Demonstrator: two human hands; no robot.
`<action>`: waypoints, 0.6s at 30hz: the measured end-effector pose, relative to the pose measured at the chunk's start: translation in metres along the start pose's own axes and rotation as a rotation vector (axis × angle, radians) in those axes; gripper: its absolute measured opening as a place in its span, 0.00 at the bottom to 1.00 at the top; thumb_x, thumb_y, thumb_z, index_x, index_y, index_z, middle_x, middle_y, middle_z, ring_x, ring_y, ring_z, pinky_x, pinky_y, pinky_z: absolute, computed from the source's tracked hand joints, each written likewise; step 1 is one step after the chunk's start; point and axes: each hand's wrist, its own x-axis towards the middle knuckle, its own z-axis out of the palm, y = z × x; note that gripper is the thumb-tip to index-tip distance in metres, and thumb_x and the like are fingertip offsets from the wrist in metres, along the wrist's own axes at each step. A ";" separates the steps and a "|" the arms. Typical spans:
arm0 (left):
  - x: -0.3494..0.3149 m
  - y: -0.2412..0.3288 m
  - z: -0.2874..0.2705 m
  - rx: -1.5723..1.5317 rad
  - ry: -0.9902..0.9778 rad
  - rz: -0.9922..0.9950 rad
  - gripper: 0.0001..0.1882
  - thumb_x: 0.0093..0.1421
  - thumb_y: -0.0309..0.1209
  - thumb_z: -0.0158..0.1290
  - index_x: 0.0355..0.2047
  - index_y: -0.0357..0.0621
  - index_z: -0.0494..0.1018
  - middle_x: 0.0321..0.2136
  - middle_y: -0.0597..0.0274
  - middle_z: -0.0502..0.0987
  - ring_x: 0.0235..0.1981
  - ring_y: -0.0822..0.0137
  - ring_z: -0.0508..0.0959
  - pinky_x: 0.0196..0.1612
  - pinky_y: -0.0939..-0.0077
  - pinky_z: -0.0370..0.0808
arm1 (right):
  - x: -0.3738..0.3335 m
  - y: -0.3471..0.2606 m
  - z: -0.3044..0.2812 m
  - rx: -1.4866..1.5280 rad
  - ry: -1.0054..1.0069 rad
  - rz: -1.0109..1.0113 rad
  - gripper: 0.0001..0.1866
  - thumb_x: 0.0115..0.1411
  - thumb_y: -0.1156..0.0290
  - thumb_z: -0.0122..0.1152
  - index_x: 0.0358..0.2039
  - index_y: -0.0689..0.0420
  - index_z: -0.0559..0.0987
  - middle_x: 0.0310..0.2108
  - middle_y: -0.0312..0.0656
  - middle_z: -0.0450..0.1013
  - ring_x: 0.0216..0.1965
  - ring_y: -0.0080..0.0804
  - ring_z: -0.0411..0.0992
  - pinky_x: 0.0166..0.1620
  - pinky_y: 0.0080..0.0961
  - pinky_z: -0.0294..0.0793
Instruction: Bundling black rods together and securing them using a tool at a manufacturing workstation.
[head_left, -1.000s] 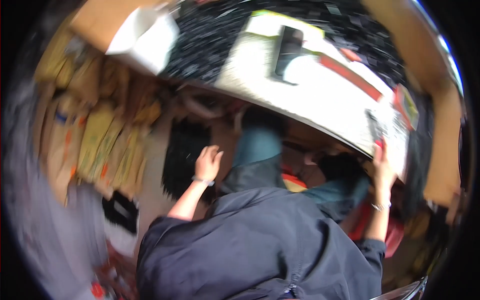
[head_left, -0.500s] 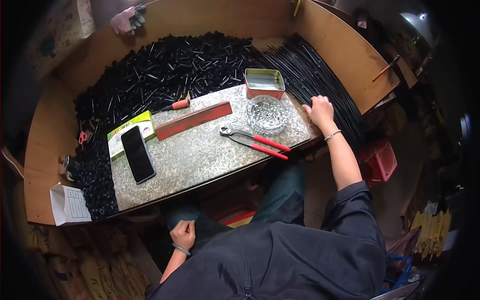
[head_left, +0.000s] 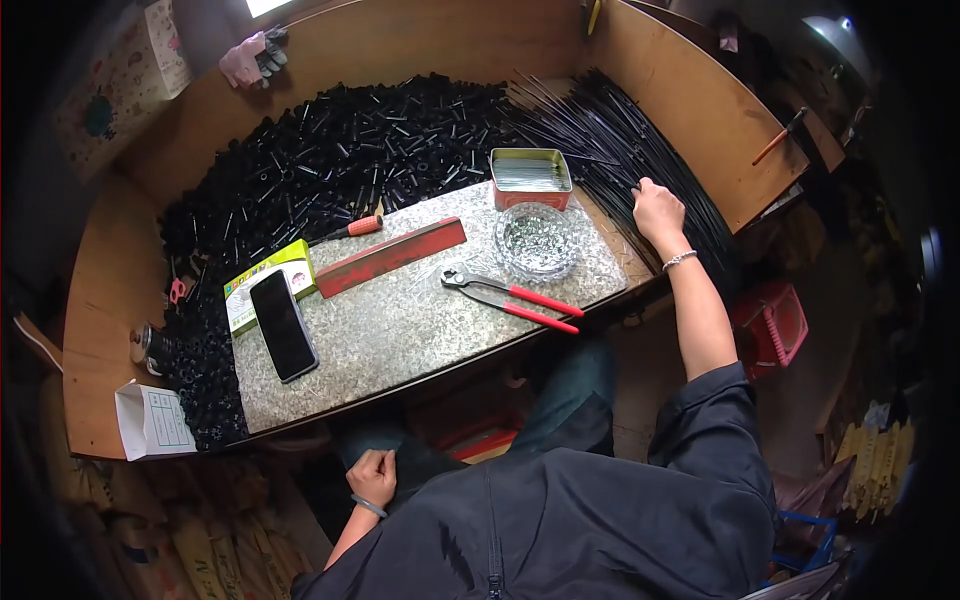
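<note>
The step in hand looks like fetching stock. The right hand (head_left: 658, 210) is stretched out past the right end of the speckled grey stone slab (head_left: 400, 330) and lies on the bundle of long thin black rods (head_left: 610, 125) that fans out along the wooden side wall. Its fingers point forward and lie close together on the rods. Whether the fingertips pinch one cannot be told, since they are hidden against the dark strands. The left hand (head_left: 372, 477) is well below the slab's near edge, loosely curled on the lap and holding nothing that shows.

On the slab's right end stands a round clear glass dish (head_left: 537, 240) of small shiny bits, and just behind it a red-sided rectangular metal tin (head_left: 530, 175). The red-handled steel pincers (head_left: 510, 295) lie in front of the dish, untouched. A long flat red bar (head_left: 392, 257) lies across the slab's middle. A black phone (head_left: 283, 325) rests at the slab's left end, partly over a green and yellow carton (head_left: 250, 288). Behind the slab spreads a heap of short black tubes (head_left: 330, 160).

By my reading, freeing a single rod calls for a fine pinch at its near end and a straight pull toward the slab. The strands lie crossed, so neighbours could drag along with it.
</note>
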 end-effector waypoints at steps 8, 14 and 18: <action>0.005 0.002 0.003 -0.031 -0.014 0.006 0.09 0.53 0.28 0.57 0.19 0.39 0.72 0.15 0.56 0.69 0.15 0.56 0.70 0.19 0.68 0.65 | 0.019 0.040 -0.025 -0.014 -0.141 -0.053 0.16 0.61 0.56 0.50 0.35 0.57 0.74 0.36 0.50 0.75 0.43 0.48 0.73 0.43 0.43 0.72; 0.006 0.004 0.001 -0.013 -0.032 0.013 0.08 0.53 0.28 0.57 0.20 0.41 0.73 0.16 0.57 0.70 0.15 0.56 0.71 0.19 0.69 0.66 | 0.018 0.046 -0.099 0.010 -0.030 -0.040 0.17 0.60 0.56 0.52 0.35 0.58 0.75 0.35 0.49 0.75 0.41 0.47 0.73 0.42 0.41 0.71; 0.012 0.014 0.001 -0.054 -0.062 0.031 0.06 0.52 0.29 0.57 0.20 0.43 0.74 0.15 0.58 0.70 0.16 0.57 0.72 0.20 0.69 0.68 | 0.026 0.055 -0.135 0.025 0.001 -0.021 0.17 0.59 0.56 0.54 0.32 0.59 0.76 0.32 0.49 0.75 0.38 0.47 0.73 0.39 0.40 0.71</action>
